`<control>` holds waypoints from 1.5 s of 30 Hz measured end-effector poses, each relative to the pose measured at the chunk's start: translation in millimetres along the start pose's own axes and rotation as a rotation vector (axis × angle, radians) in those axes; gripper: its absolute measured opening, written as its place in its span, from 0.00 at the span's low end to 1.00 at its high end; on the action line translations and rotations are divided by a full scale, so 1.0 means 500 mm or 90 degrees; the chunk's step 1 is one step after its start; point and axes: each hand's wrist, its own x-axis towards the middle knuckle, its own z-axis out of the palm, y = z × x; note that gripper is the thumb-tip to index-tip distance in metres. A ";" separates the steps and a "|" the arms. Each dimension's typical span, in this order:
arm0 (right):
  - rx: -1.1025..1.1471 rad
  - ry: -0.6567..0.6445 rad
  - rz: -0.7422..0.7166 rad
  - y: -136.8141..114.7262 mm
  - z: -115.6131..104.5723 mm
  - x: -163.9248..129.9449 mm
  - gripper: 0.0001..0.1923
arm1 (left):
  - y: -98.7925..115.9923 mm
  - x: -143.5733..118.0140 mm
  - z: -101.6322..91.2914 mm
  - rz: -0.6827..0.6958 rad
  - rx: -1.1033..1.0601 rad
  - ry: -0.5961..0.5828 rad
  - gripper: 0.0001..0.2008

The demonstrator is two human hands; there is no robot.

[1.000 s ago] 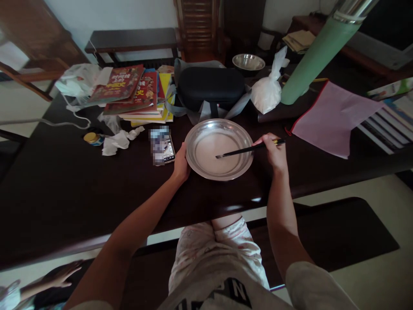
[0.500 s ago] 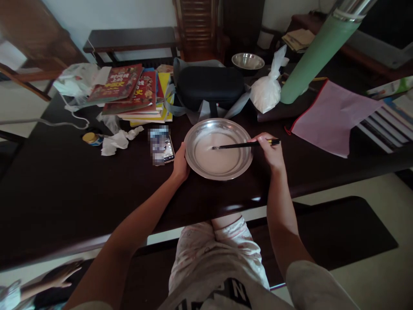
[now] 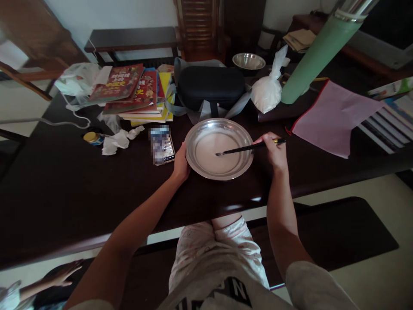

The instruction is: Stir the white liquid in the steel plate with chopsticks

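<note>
A shallow metal basin (image 3: 199, 134) sits on the dark table in front of me, holding a pale, milky mixture (image 3: 206, 158). My left hand (image 3: 181, 165) grips the basin's left rim, its fingers partly hidden beneath the edge. In my right hand (image 3: 274, 153), black chopsticks (image 3: 242, 149) are pinched together. They cross the right rim, and their coated tips rest in the mixture near the middle. Left of the basin lies a phone (image 3: 168, 150) with a lit screen.
Behind the basin stands a black case (image 3: 211, 84) with grey straps. A tied bag of white powder (image 3: 266, 94), a tall green bottle (image 3: 318, 64) and a pink mesh pouch (image 3: 335, 114) are to the right. Stacked books (image 3: 129, 88) and crumpled tissue (image 3: 115, 142) lie left. Another person's hand (image 3: 66, 274) shows lower left.
My right hand has shifted slightly right and toward me. The chopstick tips have moved a little right and nearer to me within the mixture. My left hand stays on the rim.
</note>
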 end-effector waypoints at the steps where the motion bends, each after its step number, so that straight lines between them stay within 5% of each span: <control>1: -0.001 -0.025 0.002 -0.001 0.001 0.000 0.27 | 0.000 0.000 0.000 0.002 0.000 -0.002 0.19; 3: -0.008 -0.052 -0.003 -0.003 0.003 0.001 0.27 | -0.001 0.001 -0.001 0.005 0.001 -0.003 0.19; 8: -0.010 0.035 -0.005 -0.004 0.003 0.001 0.28 | -0.004 0.003 -0.003 0.008 0.005 0.001 0.20; 13: -0.036 -0.049 0.004 -0.008 0.004 0.000 0.29 | -0.004 0.003 -0.004 0.010 0.009 0.003 0.19; 18: -0.020 0.020 0.009 -0.010 0.003 0.000 0.29 | -0.003 0.003 -0.005 0.011 0.016 -0.001 0.20; 22: -0.021 -0.061 0.015 -0.010 0.008 -0.002 0.30 | -0.002 0.001 -0.002 0.013 0.014 -0.003 0.20; 27: -0.019 0.028 0.002 -0.012 0.004 -0.001 0.29 | -0.001 0.000 0.000 0.020 0.008 0.006 0.20; 32: -0.033 -0.057 0.012 -0.017 0.007 -0.001 0.30 | 0.001 -0.002 0.001 0.024 0.015 0.001 0.20; 37: -0.029 0.037 0.008 -0.014 0.007 0.000 0.30 | 0.001 -0.002 0.003 0.017 0.005 0.015 0.18; 42: -0.031 -0.053 0.005 -0.014 0.009 -0.001 0.31 | -0.001 0.000 0.000 0.018 0.011 0.011 0.19; 45: -0.028 -0.010 -0.002 -0.014 0.009 0.000 0.29 | 0.000 0.000 -0.001 0.016 0.012 0.007 0.19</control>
